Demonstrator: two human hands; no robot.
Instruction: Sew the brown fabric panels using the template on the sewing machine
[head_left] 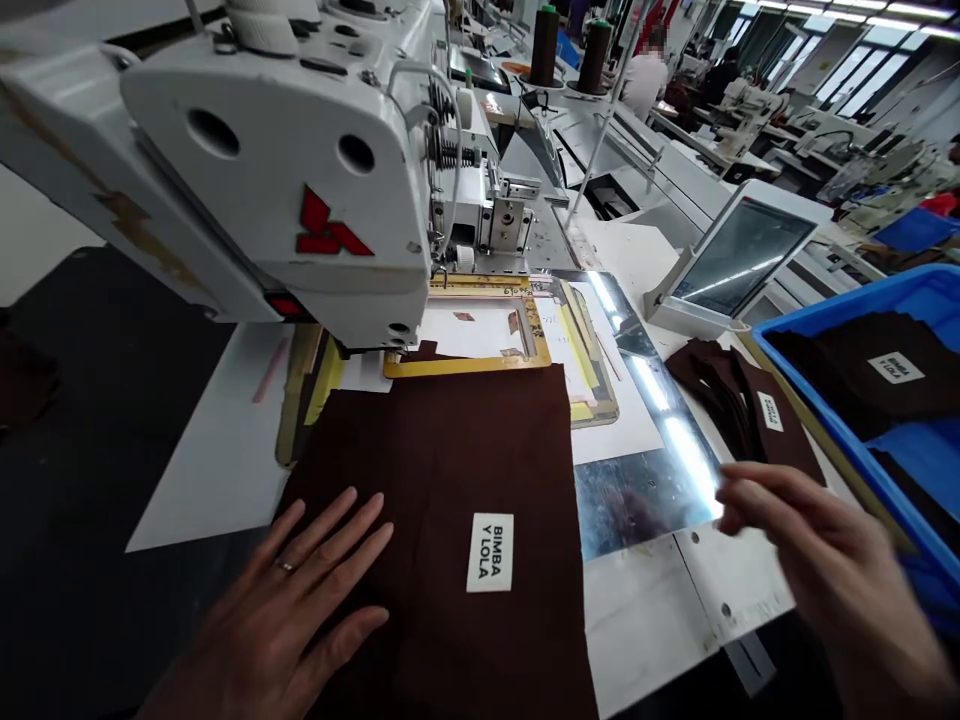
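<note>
A dark brown fabric piece [525, 440] with a white label [490, 552] lies in front of the sewing machine [277, 180], its far edge at a yellow-edged frame [469, 366] under the machine head. My left hand [300, 600] rests flat on the fabric's left part, fingers spread, a ring on one finger. Over the right side of the table, my right hand [817, 560] is slightly blurred, its fingers curled together near the small brown pile; whether anything is between the fingertips is hidden.
A pile of brown labelled pieces [795, 420] lies at the right, beside a blue bin [825, 400] holding more brown pieces. A tablet-like screen [742, 255] stands behind the pile. Brown thread cones [544, 48] and people at other machines are farther back.
</note>
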